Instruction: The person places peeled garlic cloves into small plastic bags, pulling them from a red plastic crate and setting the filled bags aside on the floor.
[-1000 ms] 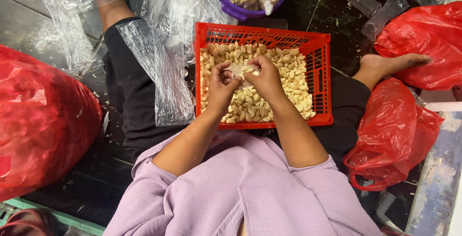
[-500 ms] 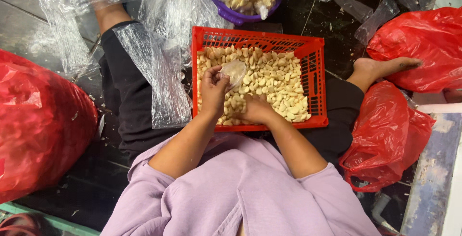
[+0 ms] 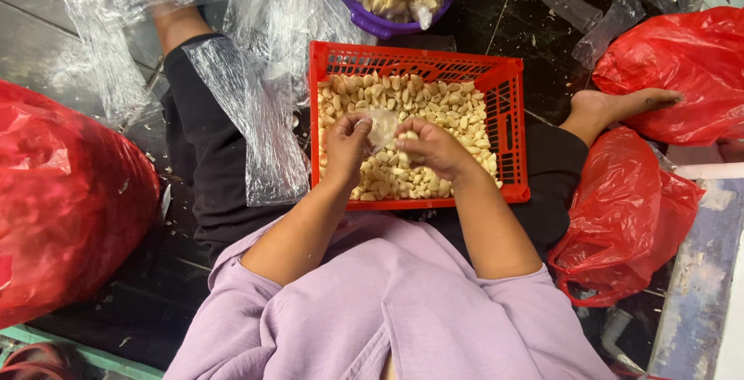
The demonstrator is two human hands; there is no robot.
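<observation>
A red plastic basket sits between my legs, filled with several peeled garlic cloves. My left hand hovers over the cloves and pinches a small clear plastic bag. My right hand is beside it, fingers closed around a few cloves at the bag's edge. Both hands meet above the middle of the basket.
A purple bowl of cloves stands behind the basket. Clear plastic bags lie over my left leg and on the dark floor. Red plastic sacks sit at the left and right. My bare foot is at the right.
My right hand dipped down into the cloves near the basket's front, then came back up to the clear bag held by my left hand.
</observation>
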